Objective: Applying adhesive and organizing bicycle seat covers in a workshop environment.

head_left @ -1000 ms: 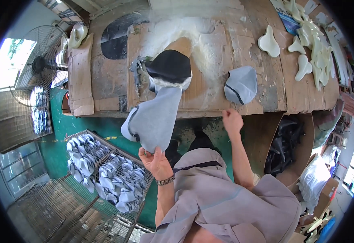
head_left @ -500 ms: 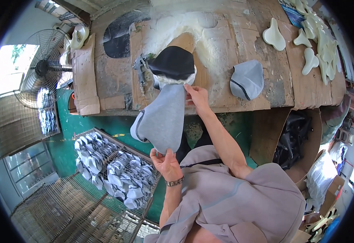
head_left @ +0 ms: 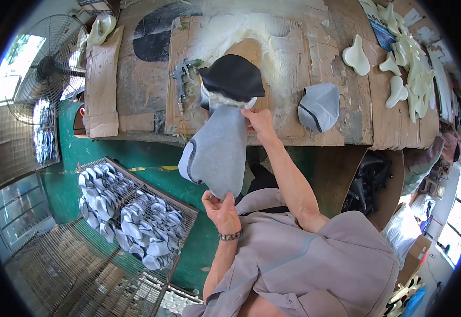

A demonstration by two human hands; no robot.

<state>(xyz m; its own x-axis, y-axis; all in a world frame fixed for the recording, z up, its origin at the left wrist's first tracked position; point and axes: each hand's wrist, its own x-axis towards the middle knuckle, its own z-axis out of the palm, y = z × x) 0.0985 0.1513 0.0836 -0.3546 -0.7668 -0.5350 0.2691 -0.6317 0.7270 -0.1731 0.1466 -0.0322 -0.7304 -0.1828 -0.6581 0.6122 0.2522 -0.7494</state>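
Head view: both hands, left [head_left: 221, 207] and right [head_left: 259, 122], grip the grey fabric piece [head_left: 217, 153] at opposite ends.

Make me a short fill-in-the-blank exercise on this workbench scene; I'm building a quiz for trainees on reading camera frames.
1. The left hand grips the near end of a ____ fabric cover.
2. The right hand presses that cover's far end on the ____ table.
3. Just beyond the cover lies a ____ cap-shaped piece.
4. Left of that piece lies a metal spray ____.

Missing words: grey; cardboard-covered; black; gun
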